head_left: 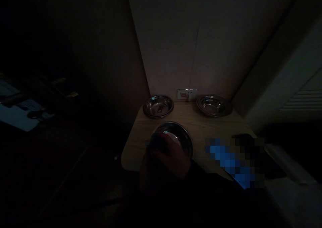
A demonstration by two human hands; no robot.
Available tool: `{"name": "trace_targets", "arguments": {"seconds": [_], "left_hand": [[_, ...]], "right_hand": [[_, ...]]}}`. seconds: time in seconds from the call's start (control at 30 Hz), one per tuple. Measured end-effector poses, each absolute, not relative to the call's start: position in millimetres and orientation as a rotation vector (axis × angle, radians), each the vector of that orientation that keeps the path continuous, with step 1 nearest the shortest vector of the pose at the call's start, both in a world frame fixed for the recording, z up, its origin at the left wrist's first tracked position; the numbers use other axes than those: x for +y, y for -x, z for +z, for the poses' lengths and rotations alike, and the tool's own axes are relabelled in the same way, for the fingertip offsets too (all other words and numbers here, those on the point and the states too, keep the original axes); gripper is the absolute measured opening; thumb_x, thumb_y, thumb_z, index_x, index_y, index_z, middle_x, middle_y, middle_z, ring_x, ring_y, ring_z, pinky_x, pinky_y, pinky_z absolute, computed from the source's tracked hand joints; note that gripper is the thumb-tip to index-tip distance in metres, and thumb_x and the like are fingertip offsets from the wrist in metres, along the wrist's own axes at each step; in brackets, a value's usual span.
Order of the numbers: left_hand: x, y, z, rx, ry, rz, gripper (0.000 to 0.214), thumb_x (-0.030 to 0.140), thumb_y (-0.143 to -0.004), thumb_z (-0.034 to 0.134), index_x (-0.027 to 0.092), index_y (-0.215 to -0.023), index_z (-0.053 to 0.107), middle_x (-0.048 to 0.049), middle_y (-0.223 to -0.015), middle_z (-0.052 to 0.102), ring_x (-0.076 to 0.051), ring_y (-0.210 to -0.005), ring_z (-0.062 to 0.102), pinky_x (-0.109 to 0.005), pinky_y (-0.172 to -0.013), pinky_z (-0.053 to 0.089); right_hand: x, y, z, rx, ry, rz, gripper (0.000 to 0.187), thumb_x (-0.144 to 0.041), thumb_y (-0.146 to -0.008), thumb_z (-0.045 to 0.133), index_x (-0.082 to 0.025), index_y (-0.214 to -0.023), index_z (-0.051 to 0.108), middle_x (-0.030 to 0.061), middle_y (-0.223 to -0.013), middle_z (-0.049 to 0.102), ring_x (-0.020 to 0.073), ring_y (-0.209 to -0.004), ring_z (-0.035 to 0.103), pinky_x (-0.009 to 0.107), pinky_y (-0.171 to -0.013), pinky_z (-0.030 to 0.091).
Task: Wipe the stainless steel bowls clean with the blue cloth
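Observation:
The room is very dark. My right hand [172, 157] reaches in from the lower right, its sleeve dark, and rests over the near rim of a steel bowl [182, 135] at the front of a small wooden table [198, 124]. Its fingers are curled round something dark that hangs toward the table's front edge; I cannot make out what it is. Two more steel bowls stand at the back of the table, one on the left [158, 106] and one on the right [213, 105]. My left hand is out of view.
A wall socket plate [186, 94] sits on the wall between the two back bowls. A blurred blue patch [232, 161] covers the table's right front. Pale papers [21, 115] lie in the dark at far left. A white slatted surface [304, 100] is at the right.

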State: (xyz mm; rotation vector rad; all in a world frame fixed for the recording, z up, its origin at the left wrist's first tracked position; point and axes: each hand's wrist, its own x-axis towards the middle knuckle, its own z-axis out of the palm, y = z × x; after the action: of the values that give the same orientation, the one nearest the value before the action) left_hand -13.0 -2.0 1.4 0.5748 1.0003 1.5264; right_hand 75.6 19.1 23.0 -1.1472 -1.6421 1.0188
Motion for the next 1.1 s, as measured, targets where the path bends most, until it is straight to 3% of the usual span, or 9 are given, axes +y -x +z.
{"name": "trace_targets", "arguments": {"seconds": [0.1, 0.23, 0.4, 0.67, 0.8, 0.97, 1.1], "left_hand": [[-3.1, 14.3, 4.6, 0.917, -0.447, 1.524, 0.033, 0.035, -0.088, 0.052, 0.019, -0.117, 0.055, -0.0091, -0.121, 0.055, -0.020, -0.101, 0.057, -0.041, -0.085, 0.049], [-3.2, 14.7, 6.9, 0.829, -0.311, 1.495, 0.035, 0.035, -0.087, 0.053, 0.018, -0.118, 0.054, -0.0091, -0.120, 0.056, -0.020, -0.101, 0.058, -0.042, -0.084, 0.050], [-1.4, 18.7, 5.9, 0.778, -0.210, 1.424, 0.034, 0.035, -0.087, 0.053, 0.018, -0.117, 0.055, -0.0088, -0.119, 0.056, -0.020, -0.099, 0.058, -0.041, -0.083, 0.050], [-13.4, 26.0, 1.6, 0.811, -0.115, 1.369, 0.032, 0.038, -0.082, 0.058, 0.017, -0.105, 0.065, -0.0067, -0.093, 0.071, -0.021, -0.094, 0.065, -0.030, -0.082, 0.051], [-17.6, 19.7, -3.2, 0.834, -0.099, 1.343, 0.043, 0.050, -0.082, 0.052, 0.014, -0.101, 0.068, -0.0105, -0.094, 0.072, -0.025, -0.098, 0.065, -0.034, -0.083, 0.052], [-16.3, 21.2, -5.8, 0.929, -0.072, 1.483, 0.021, 0.029, -0.084, 0.054, 0.025, -0.098, 0.069, 0.0002, -0.099, 0.072, -0.017, -0.105, 0.062, -0.024, -0.085, 0.050], [-9.8, 19.5, -1.0, 0.878, -0.081, 1.308, 0.038, 0.045, -0.083, 0.053, 0.013, -0.097, 0.070, -0.0088, -0.090, 0.073, -0.022, -0.094, 0.066, -0.031, -0.082, 0.053]], "right_hand": [[15.3, -78.3, 17.3, -1.687, 1.143, 1.009, 0.057, -0.024, -0.079, 0.061, -0.016, -0.133, 0.043, 0.0115, -0.125, 0.058, 0.0231, -0.115, 0.054, 0.040, -0.098, 0.042], [14.7, -82.2, 15.6, -1.871, 1.044, 0.977, 0.045, -0.025, -0.080, 0.062, -0.015, -0.124, 0.056, 0.0126, -0.128, 0.056, 0.0252, -0.118, 0.052, 0.042, -0.102, 0.038], [11.7, -87.9, 23.9, -2.042, 0.970, 0.953, 0.031, -0.011, -0.079, 0.060, -0.018, -0.109, 0.066, 0.0085, -0.114, 0.066, 0.0214, -0.107, 0.060, 0.037, -0.095, 0.044], [-16.1, -111.2, 21.5, -2.266, 1.118, 0.884, 0.038, -0.007, -0.074, 0.057, -0.016, -0.110, 0.063, 0.0096, -0.112, 0.066, 0.0238, -0.107, 0.059, 0.039, -0.094, 0.045], [-23.6, -108.4, 18.3, -2.261, 1.070, 0.866, 0.048, -0.006, -0.071, 0.056, -0.012, -0.118, 0.058, 0.0117, -0.120, 0.062, 0.0240, -0.112, 0.055, 0.038, -0.097, 0.044], [-28.6, -104.1, 13.8, -2.279, 1.062, 0.786, 0.045, -0.009, -0.076, 0.052, -0.012, -0.121, 0.055, 0.0113, -0.121, 0.061, 0.0250, -0.111, 0.054, 0.040, -0.094, 0.046], [-33.1, -115.2, 4.7, -2.351, 1.099, 0.723, 0.046, -0.010, -0.077, 0.053, -0.014, -0.123, 0.053, 0.0110, -0.119, 0.062, 0.0269, -0.110, 0.054, 0.043, -0.093, 0.047]]}}
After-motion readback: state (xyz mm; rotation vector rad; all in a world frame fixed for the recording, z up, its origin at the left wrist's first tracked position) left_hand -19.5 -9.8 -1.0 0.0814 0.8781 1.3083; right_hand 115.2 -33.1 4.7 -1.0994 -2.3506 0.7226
